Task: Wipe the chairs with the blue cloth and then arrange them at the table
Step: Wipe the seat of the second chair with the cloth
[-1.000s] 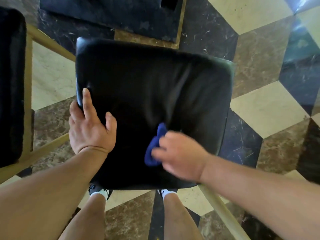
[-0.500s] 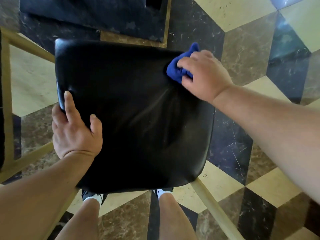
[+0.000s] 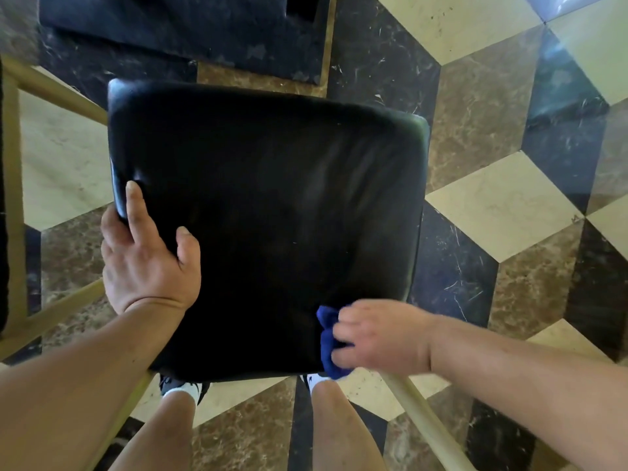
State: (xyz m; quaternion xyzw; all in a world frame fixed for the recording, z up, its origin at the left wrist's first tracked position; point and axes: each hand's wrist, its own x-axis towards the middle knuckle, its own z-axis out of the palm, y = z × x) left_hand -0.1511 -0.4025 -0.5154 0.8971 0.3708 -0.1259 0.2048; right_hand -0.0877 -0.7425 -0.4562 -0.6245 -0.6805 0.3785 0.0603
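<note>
A chair with a black leather seat (image 3: 272, 205) and pale wooden legs (image 3: 424, 423) stands right below me. My left hand (image 3: 149, 263) grips the seat's left edge, fingers curled under the rim and thumb on top. My right hand (image 3: 377, 338) is closed on a bunched blue cloth (image 3: 328, 345), pressing it on the seat's near right corner. The hand is blurred by motion.
A second chair's wooden frame (image 3: 13, 198) and dark seat edge run along the left border. A dark base slab (image 3: 190, 28) lies on the floor beyond the seat. The floor is a marble cube pattern (image 3: 503, 205). My legs and shoes (image 3: 180, 389) are under the seat's near edge.
My right hand has swept the cloth from the seat's far right corner back to its near right corner. My left hand has kept its grip on the left edge.
</note>
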